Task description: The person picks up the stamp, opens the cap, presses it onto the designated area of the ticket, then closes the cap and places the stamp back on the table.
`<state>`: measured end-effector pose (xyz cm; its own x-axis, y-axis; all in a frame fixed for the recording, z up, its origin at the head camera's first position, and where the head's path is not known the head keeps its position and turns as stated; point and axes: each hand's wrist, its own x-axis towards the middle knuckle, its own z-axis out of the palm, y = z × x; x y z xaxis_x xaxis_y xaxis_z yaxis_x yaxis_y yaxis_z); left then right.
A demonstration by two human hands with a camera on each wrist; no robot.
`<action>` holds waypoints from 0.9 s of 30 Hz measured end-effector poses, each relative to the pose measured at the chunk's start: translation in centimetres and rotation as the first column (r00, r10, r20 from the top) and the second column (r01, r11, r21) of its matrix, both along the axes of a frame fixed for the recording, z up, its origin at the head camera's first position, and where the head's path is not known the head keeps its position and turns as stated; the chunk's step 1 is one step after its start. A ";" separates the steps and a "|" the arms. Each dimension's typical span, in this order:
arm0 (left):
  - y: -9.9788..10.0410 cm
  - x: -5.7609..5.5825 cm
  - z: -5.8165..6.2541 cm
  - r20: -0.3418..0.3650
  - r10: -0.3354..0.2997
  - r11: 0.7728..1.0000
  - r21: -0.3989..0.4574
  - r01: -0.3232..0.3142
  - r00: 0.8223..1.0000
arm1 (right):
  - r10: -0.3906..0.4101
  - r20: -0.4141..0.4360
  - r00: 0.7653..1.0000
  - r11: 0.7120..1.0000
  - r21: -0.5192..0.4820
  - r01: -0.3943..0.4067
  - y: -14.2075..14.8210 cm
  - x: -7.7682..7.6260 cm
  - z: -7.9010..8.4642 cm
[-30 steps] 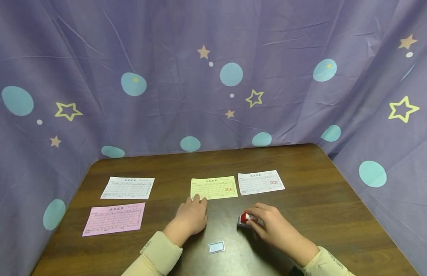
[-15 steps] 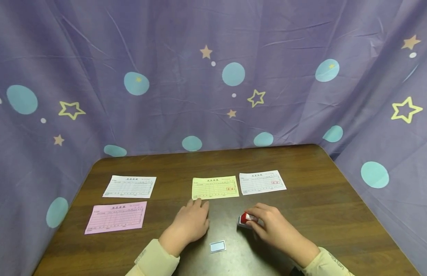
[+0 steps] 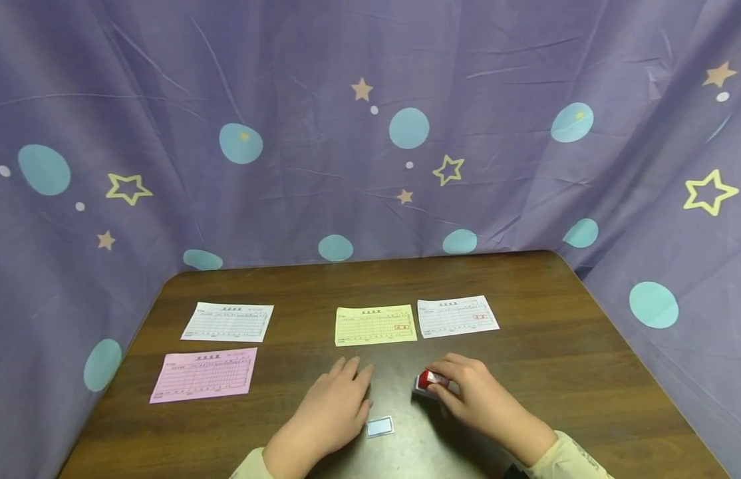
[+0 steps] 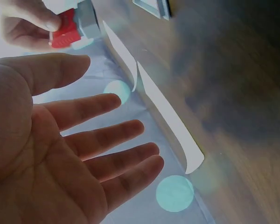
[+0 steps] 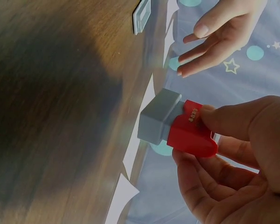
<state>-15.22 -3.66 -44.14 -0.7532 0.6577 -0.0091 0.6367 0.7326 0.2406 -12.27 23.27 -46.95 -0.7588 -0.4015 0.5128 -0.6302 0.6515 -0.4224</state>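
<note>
Thumb and fingers of my right hand (image 3: 475, 394) pinch a red and grey self-inking stamp (image 5: 192, 128) by its red top, grey base pointing at the table. Flat and spread, my left hand (image 3: 331, 407) holds nothing; its straight fingers show in the left wrist view. By its thumb lies a small rectangular cap (image 3: 380, 426), pale blue inside a grey rim. Beyond the hands are a yellow slip (image 3: 373, 326) and a white slip (image 3: 457, 317), each bearing a red boxed mark near its right side.
To the left, a pink slip (image 3: 204, 376) lies in front of another white slip (image 3: 228, 322), neither showing a red mark. The brown wooden table (image 3: 526, 293) has rounded far corners. A purple curtain (image 3: 298, 166) with stars and dots surrounds its back and sides.
My left hand has drawn back from the yellow slip's near edge toward the cap, its fingers spreading. The right hand keeps the stamp in the same place. The view has shifted slightly.
</note>
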 end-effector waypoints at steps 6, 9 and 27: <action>-0.2 1.5 -0.1 -0.036 -0.018 0.999 0.038 0.019 0.999 | 0.006 -0.001 1.000 1.000 -0.010 -0.006 -0.1 0.2 0.0; -0.3 2.1 -0.2 -0.060 -0.031 0.998 0.049 0.034 0.998 | 0.012 -0.008 1.000 1.000 -0.017 -0.012 -0.2 0.4 0.0; -0.6 3.6 -0.6 -0.024 -0.007 0.999 0.043 0.008 1.000 | 0.017 -0.006 1.000 0.999 -0.037 -0.017 -0.2 0.7 0.1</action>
